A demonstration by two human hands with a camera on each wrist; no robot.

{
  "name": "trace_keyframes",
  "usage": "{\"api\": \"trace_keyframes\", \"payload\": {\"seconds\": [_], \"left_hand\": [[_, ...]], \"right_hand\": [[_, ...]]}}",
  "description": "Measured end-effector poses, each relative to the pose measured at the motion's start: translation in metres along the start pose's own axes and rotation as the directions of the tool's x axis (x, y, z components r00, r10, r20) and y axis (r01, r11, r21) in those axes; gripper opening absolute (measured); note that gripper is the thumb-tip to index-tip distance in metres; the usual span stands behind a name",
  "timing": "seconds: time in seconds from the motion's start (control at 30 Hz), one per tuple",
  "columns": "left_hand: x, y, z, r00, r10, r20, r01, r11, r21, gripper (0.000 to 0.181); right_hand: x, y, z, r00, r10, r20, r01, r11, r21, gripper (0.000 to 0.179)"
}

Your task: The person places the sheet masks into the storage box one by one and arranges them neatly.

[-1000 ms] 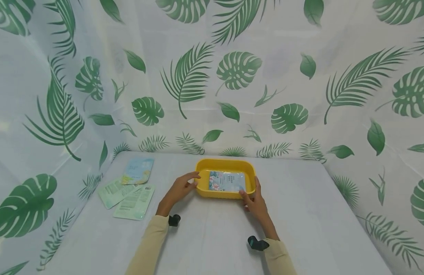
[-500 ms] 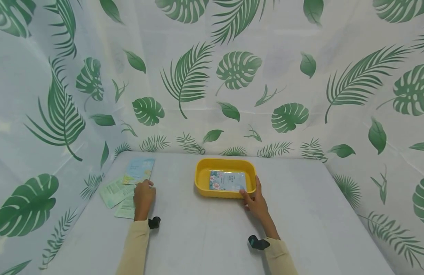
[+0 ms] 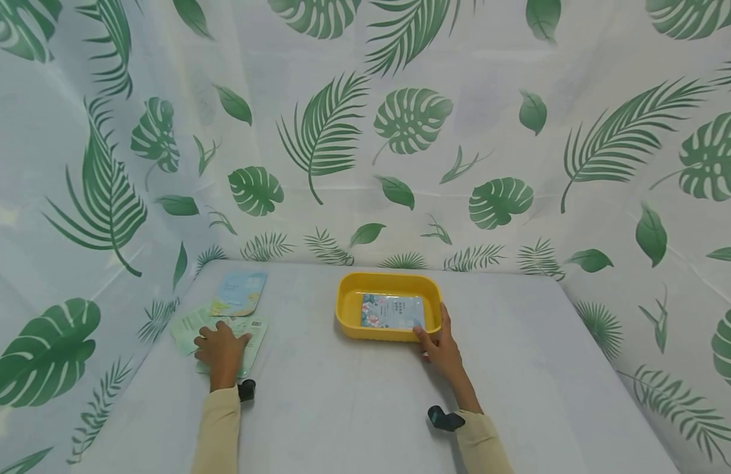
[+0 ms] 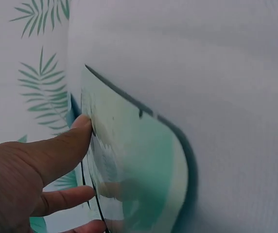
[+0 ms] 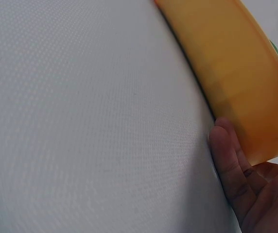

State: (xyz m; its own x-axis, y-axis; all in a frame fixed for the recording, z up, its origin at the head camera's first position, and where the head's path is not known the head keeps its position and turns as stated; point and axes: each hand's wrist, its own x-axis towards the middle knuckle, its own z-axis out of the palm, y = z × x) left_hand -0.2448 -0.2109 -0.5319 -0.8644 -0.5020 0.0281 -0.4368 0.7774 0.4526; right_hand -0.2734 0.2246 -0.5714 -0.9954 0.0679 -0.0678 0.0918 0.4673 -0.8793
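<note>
My left hand [image 3: 220, 350] is spread over two pale green face mask packets at the left of the table. Its fingertips touch the nearer green packet [image 3: 255, 337], also seen in the left wrist view with the thumb [image 4: 63, 150] against its face. The other green packet [image 3: 184, 327] lies partly under it and the hand. Just behind them lies a blue face mask packet [image 3: 241, 294]. My right hand [image 3: 442, 352] grips the front right corner of a yellow plastic basket [image 3: 371, 334], thumb at the rim and fingers round the outside. Inside lies a flowered face mask packet [image 3: 391, 311].
A white cloth covers the table [image 3: 341, 408]. Leaf-printed curtains [image 3: 412, 217] stand at the back and both sides. A dark wrist camera [image 3: 247, 390] sits on the left wrist, another camera [image 3: 445, 419] on the right.
My left hand has let go of the basket's left side and moved left, onto the green packets, where its fingers now spread. The right hand and basket have stayed in place.
</note>
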Motion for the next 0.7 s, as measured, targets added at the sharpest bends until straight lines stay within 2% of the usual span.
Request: {"api": "trace_keyframes", "payload": {"seconds": [0.43,0.6,0.7], "left_hand": [[0.0025,-0.0062,-0.0032,0.999,-0.036,-0.033,0.037,0.999,0.006,0.084],[0.0038,-0.0090,-0.0031,0.999,-0.047,-0.008,0.047,0.999,-0.006,0.097],[0.0042,-0.0102,-0.0028,0.999,-0.038,0.005,0.038,0.999,-0.036,0.097]], "right_hand": [[0.0002,-0.0006,0.0004,1.000,0.008,-0.003,-0.008,1.000,-0.019,0.093],[-0.0003,-0.0017,0.0002,1.000,0.010,-0.004,-0.011,1.000,-0.020,0.092],[-0.0002,-0.0021,0.0002,1.000,0.009,-0.001,-0.009,1.000,-0.022,0.093]]}}
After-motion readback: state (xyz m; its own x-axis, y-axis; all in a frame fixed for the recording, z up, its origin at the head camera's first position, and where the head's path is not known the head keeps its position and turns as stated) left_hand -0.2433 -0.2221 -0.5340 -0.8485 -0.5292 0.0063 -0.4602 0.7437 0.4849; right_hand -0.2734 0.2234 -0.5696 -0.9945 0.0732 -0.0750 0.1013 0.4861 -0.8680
